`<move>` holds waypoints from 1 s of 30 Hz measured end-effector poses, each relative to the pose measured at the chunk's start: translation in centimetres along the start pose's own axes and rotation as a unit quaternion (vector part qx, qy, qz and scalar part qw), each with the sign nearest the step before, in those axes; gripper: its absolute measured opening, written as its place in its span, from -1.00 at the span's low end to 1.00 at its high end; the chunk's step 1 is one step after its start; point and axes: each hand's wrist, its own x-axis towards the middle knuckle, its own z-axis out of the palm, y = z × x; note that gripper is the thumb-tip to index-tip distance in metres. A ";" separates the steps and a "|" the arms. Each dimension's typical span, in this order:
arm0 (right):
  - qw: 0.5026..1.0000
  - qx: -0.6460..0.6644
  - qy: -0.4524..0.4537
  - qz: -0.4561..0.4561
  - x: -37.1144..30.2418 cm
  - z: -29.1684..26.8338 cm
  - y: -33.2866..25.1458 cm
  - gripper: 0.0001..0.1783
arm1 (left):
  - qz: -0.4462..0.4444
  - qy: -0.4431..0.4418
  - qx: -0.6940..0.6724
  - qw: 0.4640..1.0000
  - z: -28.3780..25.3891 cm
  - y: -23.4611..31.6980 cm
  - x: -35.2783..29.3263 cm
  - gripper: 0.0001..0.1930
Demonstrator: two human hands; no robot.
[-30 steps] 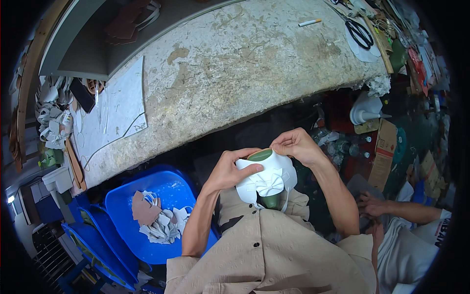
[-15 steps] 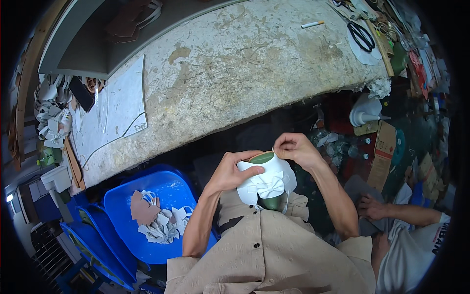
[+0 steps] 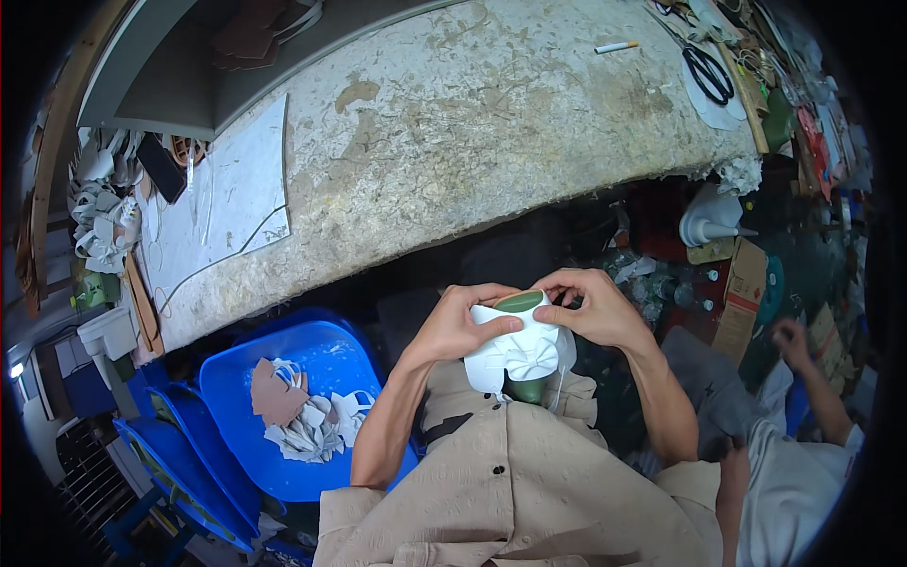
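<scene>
In front of my lap is a white shoe upper (image 3: 510,358) with a pleated bow, fitted over a green shoe last (image 3: 521,300). Green shows at the top opening and again below the bow. My left hand (image 3: 450,328) is closed on the upper's left side, thumb pressed flat against the white material. On the opposite side, my right hand (image 3: 603,310) pinches the upper's top edge between thumb and bent fingers. A tan edge lies along the far rim between my hands. Thin white strips dangle beneath the upper.
A blue chair (image 3: 230,406) at left holds white and brown cut pieces (image 3: 312,430). Across the front runs a worn workbench (image 3: 406,142) with scissors (image 3: 707,76), a cigarette (image 3: 617,46) and a phone (image 3: 162,168). A co-worker's arm (image 3: 820,392) is at right.
My right hand has shifted from pinching above the far rim to gripping the upper's right top edge, thumb now on its front. The co-worker's hand has moved up and right.
</scene>
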 end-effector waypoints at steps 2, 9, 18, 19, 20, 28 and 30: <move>1.000 -0.004 0.019 -0.007 0.0 0.2 -0.4 -0.53 | -0.007 -0.001 0.004 1.000 -0.1 0.0 0.2 -0.58; 1.000 -0.003 0.017 -0.006 -0.3 0.6 -2.4 -0.38 | -0.021 -0.012 -0.016 1.000 0.1 0.2 0.2 -0.57; 0.995 -0.083 0.040 -0.025 -0.4 0.6 -2.5 -0.63 | -0.015 0.030 -0.180 0.983 0.8 -2.6 0.1 -0.65; 0.996 -0.078 0.049 -0.023 -0.5 0.6 -2.4 -0.65 | -0.029 0.039 -0.245 0.968 1.2 -3.5 -0.3 -0.67; 0.995 -0.078 0.054 -0.027 -0.6 0.6 -2.0 -0.64 | 0.028 0.091 -0.311 0.946 2.1 -4.4 -0.4 -0.77; 0.996 -0.078 0.044 -0.018 -0.6 0.9 -1.9 -0.61 | -0.033 0.103 -0.342 0.933 2.7 -6.1 0.0 -0.80; 0.996 -0.080 0.041 -0.015 -0.6 0.9 -2.0 -0.60 | -0.044 0.080 -0.330 0.940 2.1 -6.0 0.5 -0.78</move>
